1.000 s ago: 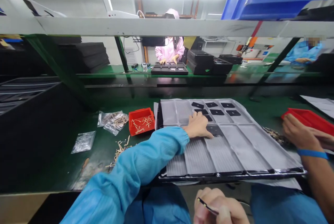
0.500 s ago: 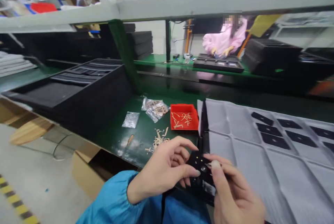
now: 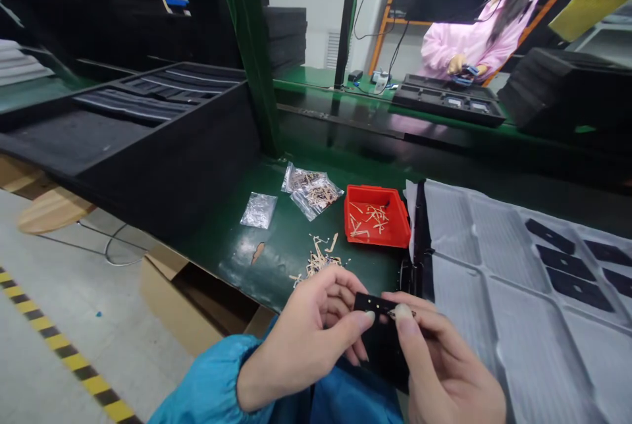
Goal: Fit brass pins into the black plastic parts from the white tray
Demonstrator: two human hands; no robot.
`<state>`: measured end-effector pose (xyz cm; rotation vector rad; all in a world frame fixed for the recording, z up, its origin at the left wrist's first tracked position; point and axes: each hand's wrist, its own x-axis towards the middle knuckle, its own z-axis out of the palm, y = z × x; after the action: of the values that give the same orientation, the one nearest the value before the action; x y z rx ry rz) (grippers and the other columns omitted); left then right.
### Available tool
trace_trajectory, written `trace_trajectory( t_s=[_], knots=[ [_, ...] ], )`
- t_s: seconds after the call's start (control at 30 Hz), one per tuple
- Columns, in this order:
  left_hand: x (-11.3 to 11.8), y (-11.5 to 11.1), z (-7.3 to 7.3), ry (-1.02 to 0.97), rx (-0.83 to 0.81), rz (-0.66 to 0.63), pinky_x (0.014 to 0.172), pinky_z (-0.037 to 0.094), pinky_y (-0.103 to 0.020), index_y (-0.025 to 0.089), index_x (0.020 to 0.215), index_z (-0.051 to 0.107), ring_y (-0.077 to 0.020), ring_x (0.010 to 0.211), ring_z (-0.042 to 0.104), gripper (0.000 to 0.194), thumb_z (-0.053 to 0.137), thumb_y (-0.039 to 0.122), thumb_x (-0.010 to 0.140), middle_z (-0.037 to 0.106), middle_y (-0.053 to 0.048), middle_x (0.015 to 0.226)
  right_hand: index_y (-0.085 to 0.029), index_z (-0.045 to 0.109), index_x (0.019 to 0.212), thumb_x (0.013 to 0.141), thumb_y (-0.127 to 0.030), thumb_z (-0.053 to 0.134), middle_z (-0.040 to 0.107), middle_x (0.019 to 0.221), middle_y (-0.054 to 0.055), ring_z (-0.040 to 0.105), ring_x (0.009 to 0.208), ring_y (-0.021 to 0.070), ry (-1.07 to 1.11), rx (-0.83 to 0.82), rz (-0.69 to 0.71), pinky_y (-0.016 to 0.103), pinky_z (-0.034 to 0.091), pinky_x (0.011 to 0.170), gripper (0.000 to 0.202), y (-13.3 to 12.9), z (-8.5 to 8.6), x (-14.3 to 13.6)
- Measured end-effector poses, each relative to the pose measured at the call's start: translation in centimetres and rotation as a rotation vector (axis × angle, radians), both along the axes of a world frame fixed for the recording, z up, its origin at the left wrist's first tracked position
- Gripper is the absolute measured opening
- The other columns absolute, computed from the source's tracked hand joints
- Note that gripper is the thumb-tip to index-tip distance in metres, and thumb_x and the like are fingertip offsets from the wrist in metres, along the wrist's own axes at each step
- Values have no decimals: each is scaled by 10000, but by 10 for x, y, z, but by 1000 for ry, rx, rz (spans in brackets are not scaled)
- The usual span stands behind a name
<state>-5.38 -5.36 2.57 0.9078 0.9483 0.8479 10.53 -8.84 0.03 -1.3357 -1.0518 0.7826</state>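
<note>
My left hand [image 3: 311, 335] grips the left edge of a small black panel [image 3: 382, 348] with gold-coloured dots near its top, thumb on its face. On the panel's other side, my right hand [image 3: 439, 361] is closed, its thumb and index finger pinching a tiny thin piece [image 3: 392, 313] against the upper face; its kind is too small to make out. Just beyond my hands lies a loose pile of small beige strips [image 3: 320, 258]. More such strips [image 3: 375, 214] are in the red tray [image 3: 379, 239].
Clear bags of small parts [image 3: 313, 190] and a flat silvery packet [image 3: 259, 210] lie on the green table [image 3: 291, 246]. To the right, several black plates [image 3: 565, 263] rest on a grey sectioned sheet [image 3: 474, 292]. A large black box [image 3: 197, 147] stands left. Opposite, a person in pink [image 3: 474, 49] works.
The view has tilted down and turned slightly left. The panel looks tipped differently, its pale lower part no longer showing. Both hands keep their hold.
</note>
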Motion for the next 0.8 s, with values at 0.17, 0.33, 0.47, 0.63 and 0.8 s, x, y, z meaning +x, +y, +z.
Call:
trace_trajectory(
  t_s=[0.17,0.33,0.47,0.63,0.8],
  knots=[
    [-5,1,-2,-13,-15,4,527,589,-176,157,1011,618,-84,536,655,202,766,249,909,645,42,694,-208,800,827,912,-373,778,830,1005,118,806,775,196,-30,-19,23,233,661,695,187,3,-1,-1],
    [-5,-1,-1,-23,-45,5,502,579,-175,143,1025,679,-96,538,638,338,807,427,892,630,28,662,-220,773,832,921,-361,773,805,991,94,785,837,188,17,27,-66,253,653,748,167,-2,2,-19],
    [-2,-2,1,-1,-13,36,474,554,-172,127,910,722,-92,522,614,509,756,635,892,623,3,674,-228,749,848,942,-332,754,787,1010,80,748,860,183,24,42,-152,289,631,792,140,-8,6,-35],
    [6,-7,-2,29,2,110,451,513,-161,158,836,692,-84,497,585,543,744,697,875,602,15,671,-237,754,920,965,-313,722,795,1095,88,762,912,187,-91,64,-174,288,611,777,93,-14,4,-38],
    [12,-10,-7,125,78,182,493,538,-204,185,845,690,-118,542,598,462,724,639,918,635,-8,705,-261,743,921,963,-237,684,807,1076,72,784,917,193,-250,128,-185,269,592,646,76,-14,9,-39]
  ],
)
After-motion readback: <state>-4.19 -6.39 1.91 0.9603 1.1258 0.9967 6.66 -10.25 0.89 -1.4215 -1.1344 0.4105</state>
